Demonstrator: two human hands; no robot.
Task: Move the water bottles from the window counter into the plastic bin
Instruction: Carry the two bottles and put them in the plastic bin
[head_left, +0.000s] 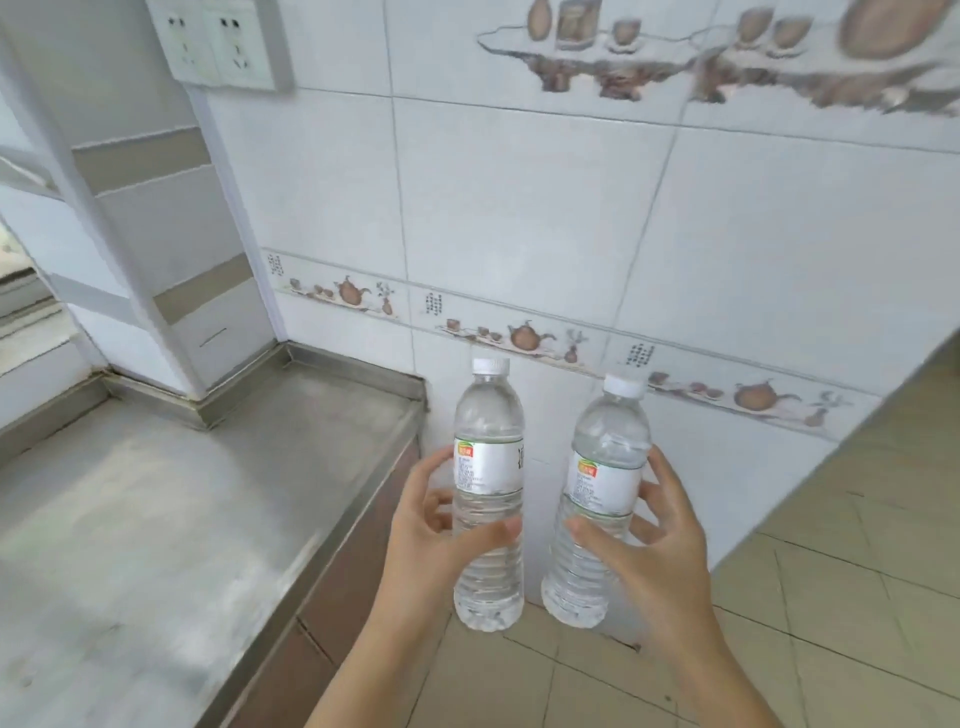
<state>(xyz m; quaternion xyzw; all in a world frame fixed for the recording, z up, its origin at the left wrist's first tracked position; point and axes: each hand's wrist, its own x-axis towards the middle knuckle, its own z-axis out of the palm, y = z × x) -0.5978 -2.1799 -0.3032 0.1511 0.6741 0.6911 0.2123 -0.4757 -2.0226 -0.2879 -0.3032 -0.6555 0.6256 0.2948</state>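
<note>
Left hand (431, 525): fingers wrapped round the left bottle (488, 499), held upright in the air.
Right hand (660, 540): fingers curled round the right bottle (602, 499), tilted.
Place: both off the tabletop (156, 519), over the floor.
Bin: not in view.
Risk: smooth, full bottles could slip from one-handed grips.

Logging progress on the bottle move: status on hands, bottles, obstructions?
Left hand shut on left bottle; right hand shut on right bottle. Both upright, capped, off the steel counter. Bin not in view. Nothing blocking.
</note>
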